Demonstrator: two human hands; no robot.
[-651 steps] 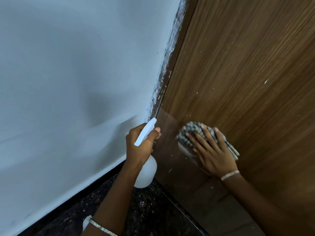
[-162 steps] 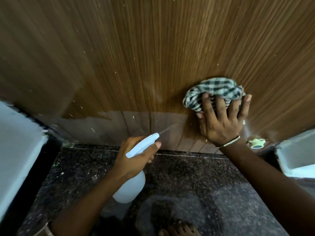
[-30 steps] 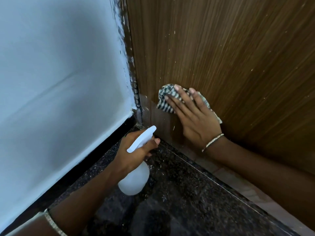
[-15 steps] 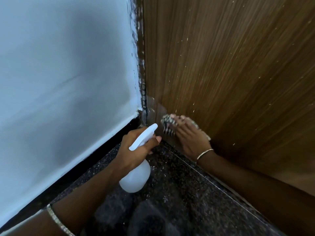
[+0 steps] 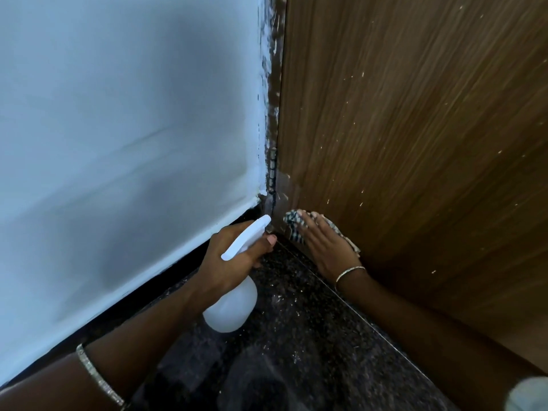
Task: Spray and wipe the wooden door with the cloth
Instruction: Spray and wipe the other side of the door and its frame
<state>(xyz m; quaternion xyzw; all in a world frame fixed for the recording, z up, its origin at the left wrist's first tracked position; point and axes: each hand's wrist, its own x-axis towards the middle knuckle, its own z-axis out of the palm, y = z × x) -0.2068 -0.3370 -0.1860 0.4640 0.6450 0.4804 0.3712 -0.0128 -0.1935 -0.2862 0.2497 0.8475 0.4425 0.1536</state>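
The brown wooden door (image 5: 415,129) fills the right side, speckled with small white flecks. Low at its left bottom corner, my right hand (image 5: 326,247) presses the checked cloth (image 5: 292,222) flat against the wood with straight fingers; most of the cloth is hidden under the palm. My left hand (image 5: 228,256) grips the neck of a white spray bottle (image 5: 234,304), its nozzle pointing up-right toward the door corner, just left of the cloth.
A white wall (image 5: 118,143) meets the door at a paint-smeared frame edge (image 5: 272,143). A black skirting strip (image 5: 166,283) runs along the wall's foot. Dark speckled stone floor (image 5: 311,336) lies below. A pale blurred thing (image 5: 527,396) shows at the bottom right corner.
My right hand has slid the cloth down the door to its bottom left corner, near the floor. The left hand and bottle have stayed about where they were.
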